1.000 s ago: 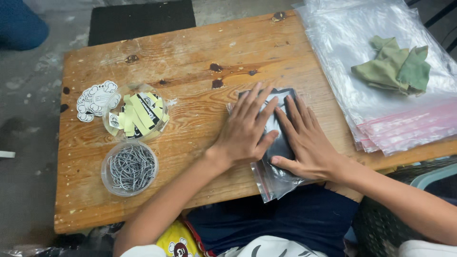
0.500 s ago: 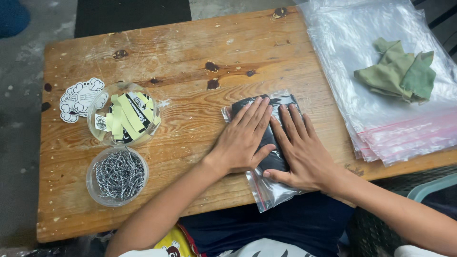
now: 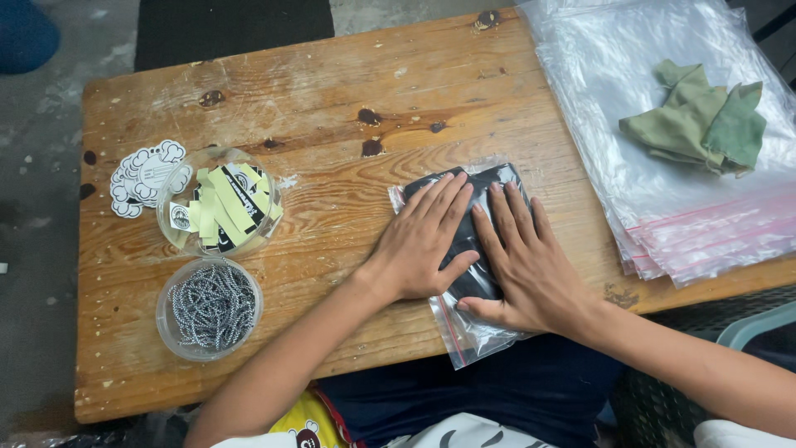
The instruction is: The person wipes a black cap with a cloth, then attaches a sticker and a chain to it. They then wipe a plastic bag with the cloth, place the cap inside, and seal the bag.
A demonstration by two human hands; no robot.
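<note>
- Both hands flat, fingers spread: left hand [image 3: 423,245] and right hand [image 3: 522,265] press down on a clear zip bag [image 3: 477,332] holding a dark folded item [image 3: 468,228], at the table's [image 3: 332,91] near edge, about 5 o'clock from centre.
- Step in hand looks like flattening the bag; the next move calls for closing its strip.
- The bag's mouth overhangs the edge; whether it's sealed is hard to tell.
- At 9 o'clock: tub of labels [image 3: 220,207], tub of chain [image 3: 211,307].

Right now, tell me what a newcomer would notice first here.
Both hands, left hand and right hand, lie flat side by side on a clear bag with dark cloth inside, at the table's near edge. At far right a stack of bags carries green cloth. At left stand two tubs: chain and labels.
</note>
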